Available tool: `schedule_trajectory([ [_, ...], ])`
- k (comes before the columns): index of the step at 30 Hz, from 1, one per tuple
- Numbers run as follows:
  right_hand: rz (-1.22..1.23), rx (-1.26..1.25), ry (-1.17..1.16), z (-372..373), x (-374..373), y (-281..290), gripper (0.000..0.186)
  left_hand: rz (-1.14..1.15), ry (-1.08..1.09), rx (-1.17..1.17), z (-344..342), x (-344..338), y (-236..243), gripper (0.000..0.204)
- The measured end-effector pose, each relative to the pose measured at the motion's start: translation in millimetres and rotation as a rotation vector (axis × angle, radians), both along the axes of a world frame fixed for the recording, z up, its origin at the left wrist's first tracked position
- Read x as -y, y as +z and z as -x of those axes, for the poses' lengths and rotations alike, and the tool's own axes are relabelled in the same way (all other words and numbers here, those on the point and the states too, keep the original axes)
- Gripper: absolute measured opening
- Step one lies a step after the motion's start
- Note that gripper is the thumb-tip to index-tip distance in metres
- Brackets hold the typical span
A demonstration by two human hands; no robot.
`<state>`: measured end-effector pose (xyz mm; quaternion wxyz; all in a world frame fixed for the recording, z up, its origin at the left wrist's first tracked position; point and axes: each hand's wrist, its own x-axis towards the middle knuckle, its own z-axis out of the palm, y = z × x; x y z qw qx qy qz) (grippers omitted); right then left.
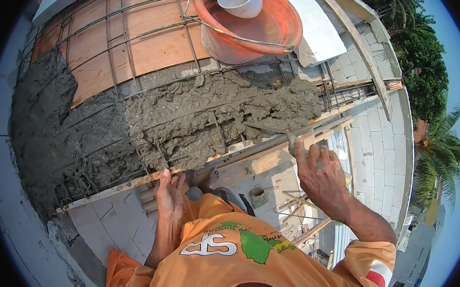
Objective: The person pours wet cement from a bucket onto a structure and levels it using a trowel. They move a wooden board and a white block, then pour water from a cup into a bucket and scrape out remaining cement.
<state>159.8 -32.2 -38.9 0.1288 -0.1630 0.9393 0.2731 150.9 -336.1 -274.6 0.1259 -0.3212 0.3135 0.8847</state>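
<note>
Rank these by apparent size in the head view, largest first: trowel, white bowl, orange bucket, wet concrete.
1. Wet concrete
2. Orange bucket
3. White bowl
4. Trowel, counting only its visible part

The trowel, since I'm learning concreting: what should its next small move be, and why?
I'd probably sweep the trowel lightly over the nearby concrete: the right hand grips its handle, the blade lies at that concrete's edge, and the surface there looks wet, lumpy and uneven.
</note>
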Motion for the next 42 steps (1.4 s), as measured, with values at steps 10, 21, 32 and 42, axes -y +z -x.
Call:
schedule_trajectory([
  [10,0.208,-0.14,-0.277,4.5,-28.8,3.0,0.058,-0.006,-0.044,-0.01,5.0,-1.0,11.5,0.02],
  [21,-0.038,-0.3,-0.098,-17.5,-39.5,-31.5,0.058,0.041,-0.086,-0.005,5.9,-3.3,9.6,0.031],
  [32,-0.218,0.017,-0.153,6.5,-15.4,-26.0,0.054,0.049,-0.104,-0.016,7.6,-5.0,12.1,0.033],
  [42,-0.019,-0.043,0.009,14.5,-35.0,-20.9,0.047,0.049,-0.093,0.0,10.5,-11.6,19.2,0.034],
])
